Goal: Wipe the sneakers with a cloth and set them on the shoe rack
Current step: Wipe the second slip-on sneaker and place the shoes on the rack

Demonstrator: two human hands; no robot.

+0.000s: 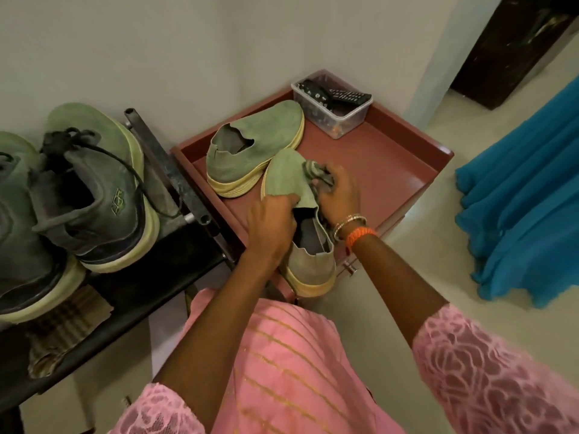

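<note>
Your left hand (271, 228) grips the near shoe (300, 227) at its collar, fingers curled over the tongue, at the tray's (407, 170) front edge. Item: soft knit upper, light, stiff sole; hold by the collar. Your right hand (340, 195) pinches the bunched cloth (316, 172) against its side.

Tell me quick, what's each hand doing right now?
Left hand: gripping the sneaker.
Right hand: gripping the cloth against it.
</note>
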